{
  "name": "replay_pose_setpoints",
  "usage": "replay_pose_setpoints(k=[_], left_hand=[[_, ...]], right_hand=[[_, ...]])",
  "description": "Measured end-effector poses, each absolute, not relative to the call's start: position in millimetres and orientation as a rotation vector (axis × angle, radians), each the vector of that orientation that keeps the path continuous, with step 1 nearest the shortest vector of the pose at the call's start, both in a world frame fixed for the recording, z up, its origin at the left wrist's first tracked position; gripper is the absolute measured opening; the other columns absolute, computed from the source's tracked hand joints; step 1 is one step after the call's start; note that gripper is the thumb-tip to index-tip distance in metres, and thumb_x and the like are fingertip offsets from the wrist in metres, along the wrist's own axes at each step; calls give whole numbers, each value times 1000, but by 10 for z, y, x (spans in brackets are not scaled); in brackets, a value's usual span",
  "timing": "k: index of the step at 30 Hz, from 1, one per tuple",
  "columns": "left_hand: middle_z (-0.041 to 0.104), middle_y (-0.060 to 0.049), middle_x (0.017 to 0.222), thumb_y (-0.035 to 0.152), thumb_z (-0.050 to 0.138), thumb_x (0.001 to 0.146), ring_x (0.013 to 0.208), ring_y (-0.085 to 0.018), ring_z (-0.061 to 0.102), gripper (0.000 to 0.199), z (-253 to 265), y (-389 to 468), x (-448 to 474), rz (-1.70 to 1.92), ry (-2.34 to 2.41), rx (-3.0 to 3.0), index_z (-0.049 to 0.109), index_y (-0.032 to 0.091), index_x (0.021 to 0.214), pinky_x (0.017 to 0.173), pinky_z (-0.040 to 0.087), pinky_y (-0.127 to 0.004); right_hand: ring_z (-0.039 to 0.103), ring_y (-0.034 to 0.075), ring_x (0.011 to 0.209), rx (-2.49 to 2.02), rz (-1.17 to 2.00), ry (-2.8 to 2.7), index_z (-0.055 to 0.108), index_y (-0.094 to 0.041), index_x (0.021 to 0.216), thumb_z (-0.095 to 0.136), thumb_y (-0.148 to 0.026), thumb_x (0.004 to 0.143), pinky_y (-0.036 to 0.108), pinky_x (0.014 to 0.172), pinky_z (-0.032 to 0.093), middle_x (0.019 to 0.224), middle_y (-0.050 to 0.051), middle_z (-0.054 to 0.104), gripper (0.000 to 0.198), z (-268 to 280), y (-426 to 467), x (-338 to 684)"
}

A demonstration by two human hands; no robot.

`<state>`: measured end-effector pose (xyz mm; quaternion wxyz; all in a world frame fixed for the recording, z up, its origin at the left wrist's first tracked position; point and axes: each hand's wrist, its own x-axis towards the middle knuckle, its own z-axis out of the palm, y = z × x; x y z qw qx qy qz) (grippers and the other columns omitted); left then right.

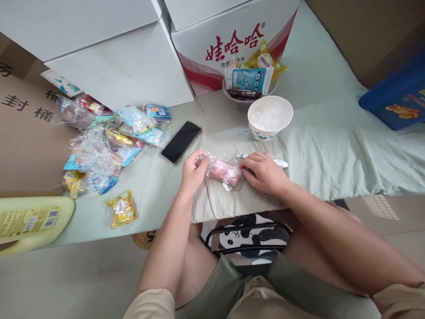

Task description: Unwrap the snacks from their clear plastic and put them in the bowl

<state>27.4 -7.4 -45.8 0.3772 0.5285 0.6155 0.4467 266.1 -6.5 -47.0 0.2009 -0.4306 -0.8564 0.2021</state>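
Note:
A pink packet in clear plastic wrap [224,172] lies on the cloth between my hands. My left hand [194,173] is closed on the bunched wrap at its left end. The curled fingers of my right hand [265,173] pinch its right end. Under and behind my right hand lies a slim white utility knife [281,163], its middle hidden and its tip showing left of the fingers. Behind the hands stands a white paper cup [269,130] with a blue pattern, holding crumpled clear plastic. A black phone [181,141] rests to the left.
Several wrapped snacks [99,150] are heaped at left, with a yellow packet [122,209] nearer the edge. A clear bowl of snacks [226,91] stands before a white and red carton [199,57]. A yellow jug [63,217] is at far left, a blue container [395,95] at right.

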Motion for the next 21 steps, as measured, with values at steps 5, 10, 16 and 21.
replay_pose_setpoints(k=[5,10,16,21], left_hand=[[57,3,69,23,61,80,66,-12,51,6,-455,-71,265,1142,1579,1359,61,19,75,64,40,-24],[58,2,70,23,60,80,68,-13,52,6,-463,-70,265,1128,1591,1370,61,19,75,64,41,-25],[57,3,70,22,57,82,66,-12,51,6,-474,-81,260,1039,1622,1448,62,20,78,63,39,-25],[57,3,70,24,55,83,66,-13,52,7,-426,-117,303,898,1667,1566,60,20,81,65,40,-25]], right_hand=[[60,27,93,-1216,590,-2404,67,-18,93,48,-19,94,38,80,35,92,10,71,19,-459,-61,2660],[60,28,94,-1221,589,-2411,67,-18,92,48,-19,94,39,80,35,93,11,71,19,-459,-67,2656],[60,28,93,-1216,570,-2415,67,-18,92,48,-19,94,38,80,35,93,10,72,19,-462,-71,2657],[60,27,92,-1210,563,-2419,67,-18,92,49,-19,94,38,80,35,92,10,71,18,-458,-87,2660]])
